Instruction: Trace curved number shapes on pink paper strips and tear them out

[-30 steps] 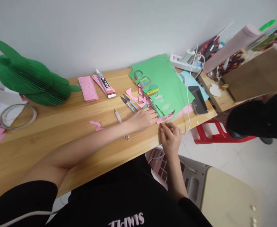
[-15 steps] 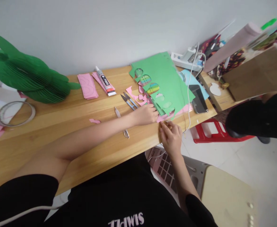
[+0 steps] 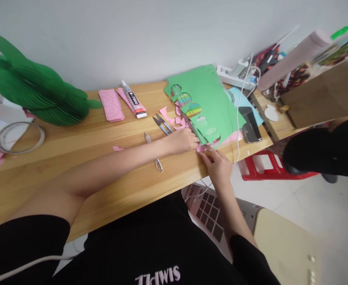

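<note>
My left hand (image 3: pixel 183 141) lies on the table by the pink paper scraps (image 3: pixel 178 120), its fingers curled; whatever is under the fingertips is hidden. Close to it, my right hand (image 3: pixel 219 165) has thumb and fingers closed at a small pink paper piece (image 3: pixel 202 148) near the front edge. Behind both hands, green paper sheets (image 3: pixel 212 91) with rounded cut-outs partly cover the scraps. Small thread snips (image 3: pixel 163 124) lie open just beyond my left hand. My left forearm crosses over a clear pen (image 3: pixel 158 164).
Pink paper stacks (image 3: pixel 111 105), a glue tube (image 3: pixel 134 99) and a green honeycomb-paper figure (image 3: pixel 43 87) stand along the wall. A tape roll (image 3: pixel 41 138) is at left. A phone (image 3: pixel 251 124), white cable (image 3: pixel 238 114) and power strip (image 3: pixel 236 77) are at right. Another person's dark-clothed leg (image 3: pixel 325 152) shows beyond.
My right hand has moved slightly forward to the pink piece beside the green sheets. My left hand has barely shifted, its fingers still curled.
</note>
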### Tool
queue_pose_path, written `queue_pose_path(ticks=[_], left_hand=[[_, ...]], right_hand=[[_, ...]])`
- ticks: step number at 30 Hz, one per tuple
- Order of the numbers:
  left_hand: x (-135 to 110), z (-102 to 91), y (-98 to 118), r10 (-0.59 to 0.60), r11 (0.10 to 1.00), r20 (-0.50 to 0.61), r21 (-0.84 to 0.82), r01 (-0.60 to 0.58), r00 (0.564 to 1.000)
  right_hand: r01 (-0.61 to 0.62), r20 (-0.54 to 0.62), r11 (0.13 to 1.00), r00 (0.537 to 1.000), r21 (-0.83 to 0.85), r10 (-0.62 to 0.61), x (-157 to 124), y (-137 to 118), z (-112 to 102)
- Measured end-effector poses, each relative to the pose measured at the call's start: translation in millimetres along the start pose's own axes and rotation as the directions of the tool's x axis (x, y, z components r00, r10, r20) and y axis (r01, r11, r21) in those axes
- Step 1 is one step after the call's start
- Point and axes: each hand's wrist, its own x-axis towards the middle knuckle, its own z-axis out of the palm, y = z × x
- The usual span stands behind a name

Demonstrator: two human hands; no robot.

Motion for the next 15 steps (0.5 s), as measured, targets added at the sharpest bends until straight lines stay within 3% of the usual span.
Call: queue_pose_path(ticks=[7,15], left_hand=[[-1.3,-0.5,2.4,-0.007,1.0,0.012,-0.008,0.007,1.0],[-2.1,-1.7,4.1,-0.023,0.999,0.011,-0.032,0.024,1.0]], right_hand=[[-0.106,-0.035,0.994,0.994,-0.022,0.105,12.2,0.9,5.6],[-0.174,0.064,0.984,0.983,0.037,0.171,21.1,3.7,1.7]])
